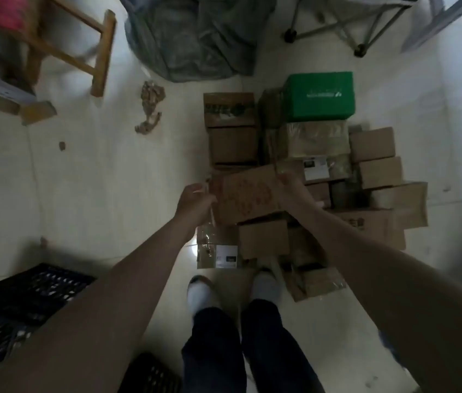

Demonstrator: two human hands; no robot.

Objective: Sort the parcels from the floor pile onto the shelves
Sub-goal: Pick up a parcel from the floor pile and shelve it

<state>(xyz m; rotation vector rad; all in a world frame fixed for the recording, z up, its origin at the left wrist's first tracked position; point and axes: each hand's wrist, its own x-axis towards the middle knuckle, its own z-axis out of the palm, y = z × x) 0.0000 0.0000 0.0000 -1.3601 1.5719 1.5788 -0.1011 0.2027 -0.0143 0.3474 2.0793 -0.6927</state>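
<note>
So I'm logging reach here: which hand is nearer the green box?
Right. The right hand grips the far right corner of the held cardboard parcel, below the green box. The left hand holds the parcel's left edge, farther away.

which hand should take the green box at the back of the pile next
Right, probably. The green box sits at the pile's far right, in line with the right hand. The left hand would cross over. Both now grip the cardboard parcel.

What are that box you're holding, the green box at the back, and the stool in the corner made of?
The held box looks like plain brown corrugated cardboard, matte, with reddish print on its face. The green box seems to be cardboard too, coated or printed green with a slight sheen and a white logo. The stool looks like bare light wood, judging by its colour and square legs.
</note>
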